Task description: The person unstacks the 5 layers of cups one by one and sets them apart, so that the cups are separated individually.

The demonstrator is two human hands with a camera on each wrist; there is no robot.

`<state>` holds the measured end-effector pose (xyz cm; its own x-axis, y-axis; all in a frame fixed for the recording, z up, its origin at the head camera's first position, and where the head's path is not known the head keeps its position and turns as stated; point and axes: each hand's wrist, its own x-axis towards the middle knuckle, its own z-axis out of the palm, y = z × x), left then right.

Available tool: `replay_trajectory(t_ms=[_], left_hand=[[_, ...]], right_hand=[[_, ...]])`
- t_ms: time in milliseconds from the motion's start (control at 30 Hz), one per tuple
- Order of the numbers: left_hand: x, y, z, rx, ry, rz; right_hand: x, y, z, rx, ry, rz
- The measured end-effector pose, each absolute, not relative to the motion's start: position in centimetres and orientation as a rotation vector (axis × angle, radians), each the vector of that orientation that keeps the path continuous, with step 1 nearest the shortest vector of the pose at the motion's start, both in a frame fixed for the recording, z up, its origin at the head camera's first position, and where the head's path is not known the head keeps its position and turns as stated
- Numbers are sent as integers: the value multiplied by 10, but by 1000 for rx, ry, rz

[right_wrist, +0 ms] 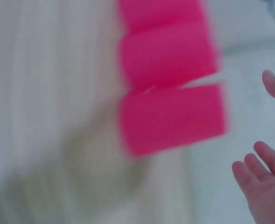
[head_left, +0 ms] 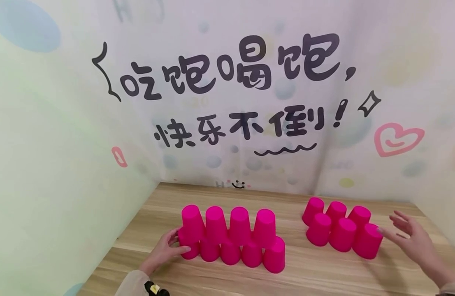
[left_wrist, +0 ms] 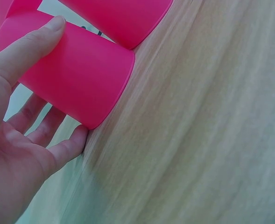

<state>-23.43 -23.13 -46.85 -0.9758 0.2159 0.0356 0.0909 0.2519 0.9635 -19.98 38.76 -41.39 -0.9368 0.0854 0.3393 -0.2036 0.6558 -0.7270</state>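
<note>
Held cup: your leftmost lower cup (left_wrist: 81, 81) stands upside down at the left end of the lower row (head_left: 230, 254), its wide rim down on the surface (head_left: 305, 273), its long axis upright.
Left stack: you have 5 cups along the bottom and 4 in the upper row (head_left: 239, 228), all base up; the rows run left to right, the right end nearer you.
Close by the held cup: its neighbour stands just to its right, and the leftmost upper cup (head_left: 192, 224) sits partly over its top, in the way of a straight lift.
Right cluster: 6 more upside-down cups (head_left: 343, 235) stand in 2 rows of 3, well apart from your stack; the front row partly hides the back.
Behind: a pale backdrop (head_left: 220, 164) with black writing rises past the far edge.
Left grip (head_left: 165, 250): you hold the end cup from its left, thumb across the near side, fingers reaching round behind.
Right grip (head_left: 412, 237): yours is wide and holding nothing, fingers spread, just right of the cluster's nearest cup (head_left: 367, 242).
</note>
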Motion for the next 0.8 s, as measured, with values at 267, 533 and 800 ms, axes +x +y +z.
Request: replay_trajectory(t_ms=[267, 533, 800], left_hand=[[-233, -232, -465, 282, 2438, 1802], [-232, -230, -464, 298, 2425, 1821], [-234, -230, -467, 277, 2439, 1813]], right_hand=[[-212, 334, -356, 341, -2542, 1360], [-226, 253, -331, 555, -2617, 1447], [-236, 191, -338, 811, -2569, 1638]])
